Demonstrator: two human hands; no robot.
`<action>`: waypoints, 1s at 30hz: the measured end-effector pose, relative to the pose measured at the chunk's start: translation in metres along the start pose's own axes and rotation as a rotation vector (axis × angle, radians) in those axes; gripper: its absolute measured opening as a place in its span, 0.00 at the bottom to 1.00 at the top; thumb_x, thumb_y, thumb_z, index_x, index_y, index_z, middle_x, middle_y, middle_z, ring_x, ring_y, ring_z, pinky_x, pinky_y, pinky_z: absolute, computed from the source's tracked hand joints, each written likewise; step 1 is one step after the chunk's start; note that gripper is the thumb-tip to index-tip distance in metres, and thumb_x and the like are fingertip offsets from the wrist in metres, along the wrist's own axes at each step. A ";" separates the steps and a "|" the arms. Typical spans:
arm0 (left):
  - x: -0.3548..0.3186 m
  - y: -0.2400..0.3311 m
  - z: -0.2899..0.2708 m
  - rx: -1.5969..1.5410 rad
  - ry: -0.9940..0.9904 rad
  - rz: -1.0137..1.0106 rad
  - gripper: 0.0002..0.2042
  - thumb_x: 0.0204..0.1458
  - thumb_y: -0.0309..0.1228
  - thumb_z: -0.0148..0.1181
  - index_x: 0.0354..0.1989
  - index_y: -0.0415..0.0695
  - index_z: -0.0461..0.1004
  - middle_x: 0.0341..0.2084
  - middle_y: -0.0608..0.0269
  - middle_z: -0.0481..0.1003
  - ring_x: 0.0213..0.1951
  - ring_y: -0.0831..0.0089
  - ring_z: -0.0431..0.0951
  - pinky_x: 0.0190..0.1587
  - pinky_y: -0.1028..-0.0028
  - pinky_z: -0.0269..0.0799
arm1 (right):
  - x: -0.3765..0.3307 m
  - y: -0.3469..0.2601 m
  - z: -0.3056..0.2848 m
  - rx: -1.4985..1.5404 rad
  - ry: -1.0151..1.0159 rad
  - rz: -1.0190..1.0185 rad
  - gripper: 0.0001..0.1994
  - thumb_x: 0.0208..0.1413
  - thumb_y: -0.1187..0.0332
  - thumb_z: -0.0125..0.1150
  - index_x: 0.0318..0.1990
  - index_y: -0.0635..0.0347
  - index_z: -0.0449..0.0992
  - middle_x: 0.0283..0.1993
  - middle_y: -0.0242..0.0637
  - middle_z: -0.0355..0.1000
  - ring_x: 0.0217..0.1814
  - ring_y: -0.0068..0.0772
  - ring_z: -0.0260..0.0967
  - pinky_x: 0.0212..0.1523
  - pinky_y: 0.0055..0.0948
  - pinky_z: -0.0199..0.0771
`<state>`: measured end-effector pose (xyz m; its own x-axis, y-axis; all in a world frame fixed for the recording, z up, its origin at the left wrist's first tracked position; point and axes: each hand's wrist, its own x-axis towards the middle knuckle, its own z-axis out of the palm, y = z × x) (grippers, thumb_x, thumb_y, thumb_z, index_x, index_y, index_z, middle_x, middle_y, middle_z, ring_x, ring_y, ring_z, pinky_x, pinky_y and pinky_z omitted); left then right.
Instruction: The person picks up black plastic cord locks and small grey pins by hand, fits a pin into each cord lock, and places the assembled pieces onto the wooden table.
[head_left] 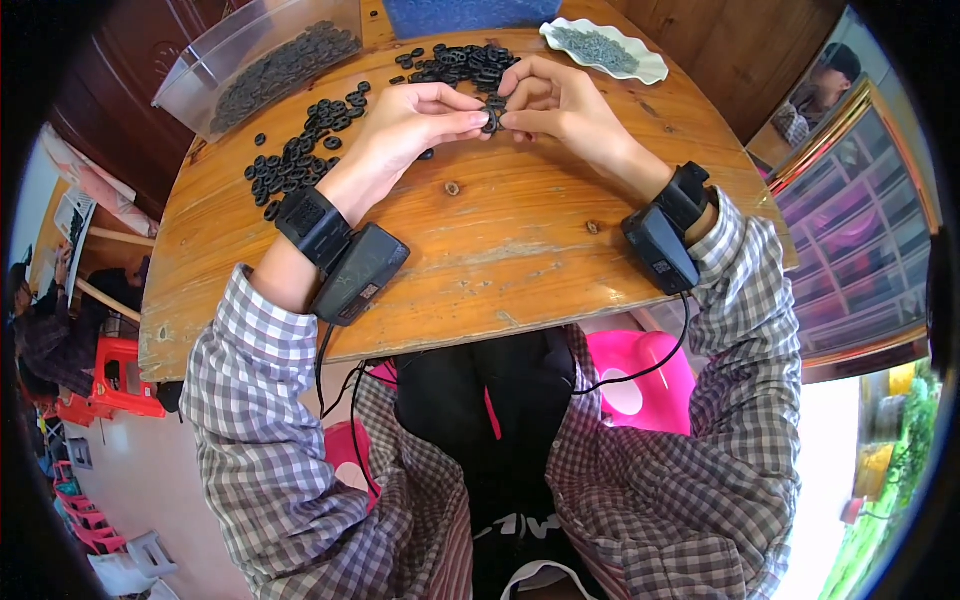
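Observation:
Above the far half of the wooden table (480,240), my two hands meet at a small black ring-shaped piece (491,121). My left hand (408,125) pinches it between thumb and index finger. From the other side, my right hand (568,105) has its thumb and fingers closed at the same piece; its fingertips partly hide what they grip. Just beyond the hands lies a heap of black oval pieces with holes (465,64). A second scatter of such black pieces (292,168) spreads to the left of my left forearm.
At the far left stands a clear plastic bin (195,75) holding many dark pieces. A blue container (470,18) is at the back, with a white wavy-edged dish (654,69) of small greyish pieces on its right. Black wrist devices trail cables. Pink seat (670,390) below.

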<state>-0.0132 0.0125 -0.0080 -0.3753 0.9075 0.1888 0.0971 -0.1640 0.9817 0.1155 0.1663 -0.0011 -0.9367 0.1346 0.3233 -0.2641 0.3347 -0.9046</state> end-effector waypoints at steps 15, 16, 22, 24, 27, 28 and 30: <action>-0.003 0.004 0.006 0.036 0.068 -0.017 0.10 0.47 0.23 0.56 0.38 0.32 0.72 0.32 0.56 0.74 0.34 0.73 0.75 0.41 0.79 0.70 | -0.002 0.002 0.006 0.075 0.025 0.000 0.08 0.46 0.78 0.56 0.34 0.63 0.64 0.24 0.35 0.68 0.26 0.21 0.66 0.28 0.18 0.66; -0.002 0.004 0.007 0.036 0.067 -0.016 0.10 0.47 0.23 0.56 0.38 0.32 0.72 0.32 0.56 0.74 0.34 0.73 0.75 0.41 0.79 0.70 | -0.002 0.002 0.006 0.109 0.042 -0.014 0.08 0.47 0.77 0.56 0.35 0.63 0.65 0.25 0.35 0.69 0.26 0.22 0.67 0.29 0.19 0.66; 0.002 0.002 0.012 -0.057 0.150 0.034 0.11 0.49 0.24 0.54 0.41 0.35 0.71 0.35 0.57 0.74 0.36 0.76 0.73 0.41 0.80 0.68 | 0.002 0.001 0.010 0.058 0.093 -0.075 0.11 0.46 0.76 0.58 0.39 0.65 0.68 0.28 0.36 0.70 0.31 0.23 0.68 0.31 0.22 0.69; 0.000 0.003 0.011 -0.007 0.146 0.015 0.15 0.47 0.25 0.56 0.45 0.35 0.69 0.35 0.58 0.73 0.36 0.77 0.72 0.40 0.80 0.67 | 0.001 -0.002 0.008 -0.250 0.096 -0.201 0.12 0.45 0.76 0.59 0.39 0.64 0.69 0.29 0.36 0.70 0.31 0.23 0.68 0.31 0.23 0.69; 0.001 0.005 0.008 0.057 0.115 -0.008 0.19 0.48 0.25 0.56 0.50 0.37 0.64 0.36 0.60 0.74 0.36 0.79 0.72 0.39 0.82 0.67 | 0.001 -0.003 0.004 -0.660 0.085 -0.462 0.13 0.42 0.74 0.62 0.37 0.63 0.70 0.32 0.37 0.70 0.31 0.25 0.68 0.30 0.24 0.68; 0.001 0.005 0.009 0.058 0.114 -0.006 0.19 0.48 0.25 0.56 0.50 0.37 0.64 0.36 0.60 0.74 0.36 0.79 0.72 0.39 0.82 0.67 | 0.001 -0.003 0.003 -0.761 0.071 -0.599 0.14 0.40 0.73 0.63 0.37 0.63 0.70 0.33 0.37 0.70 0.31 0.26 0.68 0.30 0.25 0.68; -0.002 0.006 0.009 0.138 0.125 -0.049 0.22 0.46 0.24 0.57 0.51 0.37 0.62 0.34 0.59 0.74 0.36 0.79 0.72 0.38 0.82 0.66 | 0.001 0.000 0.008 -0.777 0.056 -0.616 0.14 0.40 0.73 0.64 0.36 0.63 0.70 0.32 0.39 0.69 0.31 0.31 0.67 0.30 0.26 0.68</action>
<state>-0.0037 0.0131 -0.0029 -0.4937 0.8564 0.1510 0.1982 -0.0583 0.9784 0.1123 0.1592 -0.0033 -0.6687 -0.2313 0.7067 -0.4584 0.8765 -0.1470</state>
